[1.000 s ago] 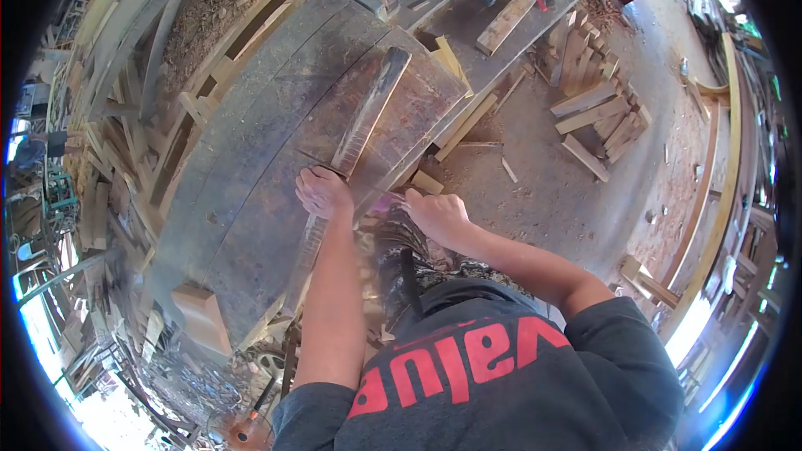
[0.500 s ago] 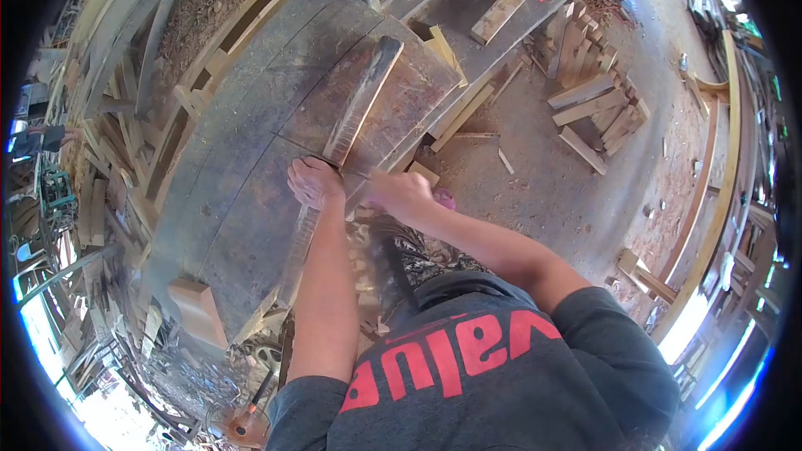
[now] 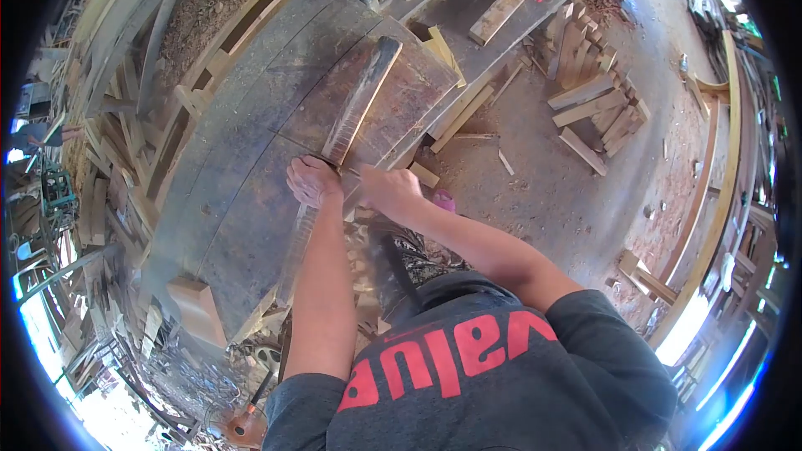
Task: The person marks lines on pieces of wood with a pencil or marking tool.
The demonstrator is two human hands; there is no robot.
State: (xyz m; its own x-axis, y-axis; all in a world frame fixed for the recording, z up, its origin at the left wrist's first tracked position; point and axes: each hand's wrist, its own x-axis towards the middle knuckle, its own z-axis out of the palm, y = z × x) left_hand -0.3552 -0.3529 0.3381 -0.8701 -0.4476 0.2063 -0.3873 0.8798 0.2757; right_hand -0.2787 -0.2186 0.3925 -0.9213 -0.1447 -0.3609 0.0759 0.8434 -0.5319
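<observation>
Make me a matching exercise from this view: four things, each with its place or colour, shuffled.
Things:
1. left hand
2. shirt
3. wood pile
4. short wooden block

Places and colours:
A. on the floor, in the picture's right half
B. on the table, at its lower end in the picture
C. over the long bar
D. dark with red letters

Pairs: 1-C, 2-D, 3-A, 4-B

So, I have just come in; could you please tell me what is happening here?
A person is at a worn table. The left hand is on a long bar lying across it. The right hand is near the table's edge; its grip is unclear. A wood block sits near one corner.
</observation>
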